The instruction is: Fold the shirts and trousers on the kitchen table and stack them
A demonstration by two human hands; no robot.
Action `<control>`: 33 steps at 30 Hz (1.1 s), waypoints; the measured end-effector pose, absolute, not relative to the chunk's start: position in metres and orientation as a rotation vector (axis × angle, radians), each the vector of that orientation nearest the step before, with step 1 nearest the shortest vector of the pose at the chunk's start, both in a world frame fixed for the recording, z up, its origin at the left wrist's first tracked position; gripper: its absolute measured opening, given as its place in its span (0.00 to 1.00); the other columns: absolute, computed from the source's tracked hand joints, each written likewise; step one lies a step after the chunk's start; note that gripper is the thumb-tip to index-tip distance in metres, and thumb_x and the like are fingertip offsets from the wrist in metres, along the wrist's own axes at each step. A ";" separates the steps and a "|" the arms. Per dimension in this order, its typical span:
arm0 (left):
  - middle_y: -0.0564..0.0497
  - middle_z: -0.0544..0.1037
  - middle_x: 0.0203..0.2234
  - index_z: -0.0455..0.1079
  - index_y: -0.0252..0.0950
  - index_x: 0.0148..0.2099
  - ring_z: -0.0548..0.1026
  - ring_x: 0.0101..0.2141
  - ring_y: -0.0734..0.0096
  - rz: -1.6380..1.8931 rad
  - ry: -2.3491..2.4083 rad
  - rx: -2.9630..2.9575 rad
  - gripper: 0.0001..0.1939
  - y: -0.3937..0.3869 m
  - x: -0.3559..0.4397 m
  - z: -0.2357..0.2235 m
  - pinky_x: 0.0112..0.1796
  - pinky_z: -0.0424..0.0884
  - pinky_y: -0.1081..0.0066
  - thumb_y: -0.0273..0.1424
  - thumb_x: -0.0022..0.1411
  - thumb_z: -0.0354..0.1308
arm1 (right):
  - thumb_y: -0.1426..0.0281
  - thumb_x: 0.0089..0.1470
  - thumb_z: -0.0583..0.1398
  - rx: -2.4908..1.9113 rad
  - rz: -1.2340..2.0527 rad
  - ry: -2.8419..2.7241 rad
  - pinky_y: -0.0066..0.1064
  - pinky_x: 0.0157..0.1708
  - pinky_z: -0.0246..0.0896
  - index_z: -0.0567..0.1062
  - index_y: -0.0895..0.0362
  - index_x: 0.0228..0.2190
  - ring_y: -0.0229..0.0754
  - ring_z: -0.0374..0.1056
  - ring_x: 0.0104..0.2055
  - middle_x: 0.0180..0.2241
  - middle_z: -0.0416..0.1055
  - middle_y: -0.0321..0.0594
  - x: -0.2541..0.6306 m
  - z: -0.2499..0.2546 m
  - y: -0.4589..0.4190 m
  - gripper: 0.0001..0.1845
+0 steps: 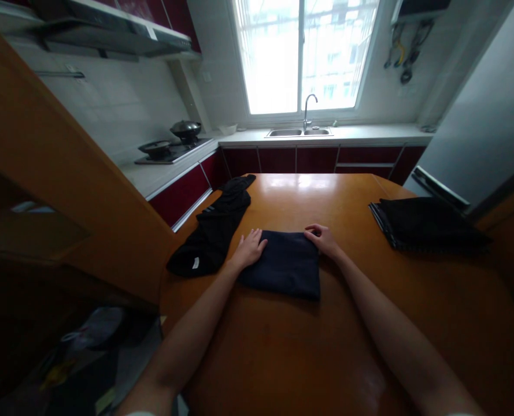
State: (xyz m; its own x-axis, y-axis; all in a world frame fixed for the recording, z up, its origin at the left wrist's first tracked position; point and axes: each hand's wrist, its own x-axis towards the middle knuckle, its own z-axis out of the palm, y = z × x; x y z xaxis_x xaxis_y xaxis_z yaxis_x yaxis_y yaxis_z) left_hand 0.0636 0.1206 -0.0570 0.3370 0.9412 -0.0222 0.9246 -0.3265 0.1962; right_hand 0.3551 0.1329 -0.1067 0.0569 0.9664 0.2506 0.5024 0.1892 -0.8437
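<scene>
From my station I see the folded navy cloth flat on the wooden table, between the black garment and the dark fabric pile. My left hand rests with fingers extended on its left edge; my right hand curls at the far right corner, though I cannot tell whether it pinches fabric. Uneven pull there could skew the layers. Its long axis appears to run left to right, far edge facing the window.

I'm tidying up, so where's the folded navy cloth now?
In the head view, the folded navy cloth lies mid-picture on the wooden table, right of the black garment, with the left hand and right hand at its far corners.
</scene>
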 end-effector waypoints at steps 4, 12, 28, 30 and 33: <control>0.41 0.57 0.69 0.55 0.31 0.71 0.51 0.70 0.60 0.416 1.506 2.645 0.28 0.089 0.094 -0.049 0.67 0.43 0.53 0.40 0.76 0.39 | 0.58 0.50 0.65 -1.435 0.663 -1.566 0.32 0.36 0.68 0.81 0.54 0.41 0.42 0.73 0.32 0.29 0.78 0.38 0.355 -0.107 0.133 0.19; 0.43 0.44 0.73 0.45 0.39 0.75 0.42 0.71 0.52 0.115 1.293 2.648 0.41 0.085 0.104 -0.070 0.66 0.41 0.45 0.57 0.70 0.44 | 0.58 0.45 0.68 -1.421 0.689 -1.559 0.33 0.36 0.68 0.80 0.54 0.42 0.42 0.73 0.32 0.30 0.78 0.38 0.355 -0.107 0.132 0.22; 0.42 0.54 0.70 0.49 0.35 0.74 0.49 0.70 0.61 0.563 1.147 2.714 0.31 0.053 0.108 -0.037 0.67 0.48 0.56 0.44 0.75 0.42 | 0.56 0.55 0.57 -1.245 0.735 -1.416 0.38 0.45 0.69 0.78 0.60 0.42 0.48 0.75 0.44 0.42 0.79 0.50 0.355 -0.101 0.132 0.23; 0.44 0.49 0.72 0.47 0.41 0.74 0.46 0.71 0.56 0.461 0.840 2.811 0.38 0.026 0.131 -0.040 0.67 0.47 0.52 0.51 0.71 0.49 | 0.58 0.55 0.58 -1.219 0.762 -1.459 0.37 0.45 0.70 0.78 0.58 0.42 0.46 0.76 0.44 0.42 0.80 0.47 0.353 -0.100 0.129 0.20; 0.44 0.49 0.72 0.49 0.44 0.74 0.45 0.71 0.51 0.326 0.656 2.894 0.39 0.003 0.152 -0.053 0.67 0.47 0.47 0.50 0.67 0.57 | 0.60 0.53 0.61 -1.212 0.757 -1.508 0.37 0.48 0.69 0.79 0.57 0.42 0.45 0.75 0.45 0.42 0.80 0.45 0.351 -0.101 0.127 0.17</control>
State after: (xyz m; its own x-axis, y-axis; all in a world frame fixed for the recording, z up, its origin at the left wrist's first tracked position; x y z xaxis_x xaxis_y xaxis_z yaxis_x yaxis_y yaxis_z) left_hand 0.1519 0.0027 -0.0534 0.8802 0.4406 0.1765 0.4067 -0.8918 0.1981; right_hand 0.3511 0.1271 -0.1007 0.0199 0.9475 0.3190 0.3104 0.2974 -0.9029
